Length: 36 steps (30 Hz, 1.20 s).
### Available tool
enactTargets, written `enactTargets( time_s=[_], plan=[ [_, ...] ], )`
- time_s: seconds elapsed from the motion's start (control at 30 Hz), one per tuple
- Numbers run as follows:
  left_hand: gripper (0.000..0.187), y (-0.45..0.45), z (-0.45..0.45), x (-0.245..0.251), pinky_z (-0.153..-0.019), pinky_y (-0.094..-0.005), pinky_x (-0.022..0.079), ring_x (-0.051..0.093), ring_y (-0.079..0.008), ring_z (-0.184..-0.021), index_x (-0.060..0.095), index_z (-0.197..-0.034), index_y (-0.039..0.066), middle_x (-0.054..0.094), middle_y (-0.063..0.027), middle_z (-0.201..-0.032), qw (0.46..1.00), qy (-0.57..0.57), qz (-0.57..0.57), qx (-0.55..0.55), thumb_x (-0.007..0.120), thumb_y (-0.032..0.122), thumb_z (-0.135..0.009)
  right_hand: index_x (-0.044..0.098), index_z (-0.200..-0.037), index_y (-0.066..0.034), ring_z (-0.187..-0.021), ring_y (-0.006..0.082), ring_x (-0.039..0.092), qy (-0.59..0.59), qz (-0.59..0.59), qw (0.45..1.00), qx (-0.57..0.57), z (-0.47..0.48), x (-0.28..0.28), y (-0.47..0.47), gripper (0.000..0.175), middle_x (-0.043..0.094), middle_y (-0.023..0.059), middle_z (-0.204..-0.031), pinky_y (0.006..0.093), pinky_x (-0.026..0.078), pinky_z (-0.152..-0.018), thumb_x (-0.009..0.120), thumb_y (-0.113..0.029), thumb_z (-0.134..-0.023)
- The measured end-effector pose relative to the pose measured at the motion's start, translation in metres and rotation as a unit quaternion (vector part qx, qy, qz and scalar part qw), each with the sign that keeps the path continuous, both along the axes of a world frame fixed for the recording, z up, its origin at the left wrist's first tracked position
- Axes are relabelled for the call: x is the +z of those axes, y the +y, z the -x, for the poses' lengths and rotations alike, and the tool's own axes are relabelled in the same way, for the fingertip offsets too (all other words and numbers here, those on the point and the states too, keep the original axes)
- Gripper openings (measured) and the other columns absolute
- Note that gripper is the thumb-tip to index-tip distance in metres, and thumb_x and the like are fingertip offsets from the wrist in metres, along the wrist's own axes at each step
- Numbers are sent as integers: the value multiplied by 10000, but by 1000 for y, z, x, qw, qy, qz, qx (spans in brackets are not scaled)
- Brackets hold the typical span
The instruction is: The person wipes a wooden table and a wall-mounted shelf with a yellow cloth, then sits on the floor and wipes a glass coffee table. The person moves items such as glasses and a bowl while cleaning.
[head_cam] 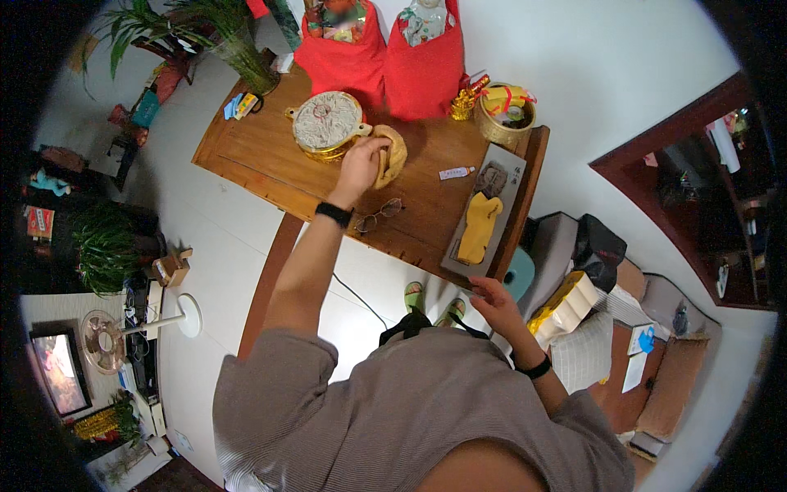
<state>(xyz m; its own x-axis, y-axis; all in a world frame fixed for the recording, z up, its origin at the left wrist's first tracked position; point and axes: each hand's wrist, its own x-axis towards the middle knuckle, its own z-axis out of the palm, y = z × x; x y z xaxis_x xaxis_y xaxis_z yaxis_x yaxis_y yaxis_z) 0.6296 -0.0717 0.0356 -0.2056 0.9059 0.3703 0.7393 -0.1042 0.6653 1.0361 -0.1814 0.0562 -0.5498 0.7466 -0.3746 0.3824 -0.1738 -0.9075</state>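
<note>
On a wooden altar-like table (276, 166), my left hand (361, 161) grips a tan cloth (393, 161) by its left side; the cloth is bunched and rests on the wood. Just left of the hand stands a round gold pot (328, 123) filled with pale grey ash, with small handles at its sides. A pair of eyeglasses (379, 215) lies near the front edge, below the cloth. To the right is a small white tube (457, 173). My right hand (494, 301) hangs beside the table's front right corner, fingers parted, holding nothing.
Two red-draped figures (424, 80) stand at the back, beside a gold basket (505, 117). A grey board with a yellow cloth (479, 227) lies at the right end. Small boxes (245, 106) and a glass vase (258, 74) with a plant stand at left. A teal stool (519, 273) is below right.
</note>
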Motion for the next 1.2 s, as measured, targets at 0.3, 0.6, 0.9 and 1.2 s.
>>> enactTargets(
  time_s=[0.3, 0.6, 0.9, 1.2],
  plan=[
    [539, -4, 9, -77, -1041, -459, 392, 447, -381, -1251, 559, -1310, 188, 528, -107, -1348, 941, 240, 239, 2, 683, 183, -785, 590, -1264, -85, -1079, 195, 596, -72, 45, 991, -99, -43, -13, -31, 375, 612, 80, -1215, 337, 520, -881, 639, -135, -896],
    [569, -120, 60, -109, -954, -453, 466, 555, -408, -1115, 597, -1249, 103, 538, -226, -1267, 952, 236, 137, 140, 769, 316, -750, 578, -1281, -82, -1078, 203, 604, -81, 36, 995, -53, -47, -16, -45, 386, 609, 97, -1230, 330, 525, -861, 622, -197, -915],
    [659, -142, -37, -103, -961, -486, 426, 456, -421, -1132, 587, -1298, 154, 430, -214, -1269, 977, 129, 153, 79, 718, 6, -670, 568, -1282, -89, -1078, 290, 614, -102, -72, 989, 77, -47, -13, -28, 435, 629, 157, -1191, 389, 496, -913, 587, -289, -897],
    [437, -116, -100, -45, -902, -360, 467, 559, -262, -1020, 581, -1230, 15, 577, -137, -1131, 919, -282, 112, 251, 638, -18, -797, 593, -1254, -72, -1081, 269, 612, -50, -101, 994, 11, -104, 0, 9, 377, 624, 147, -1201, 370, 488, -929, 575, -254, -924]
  ],
)
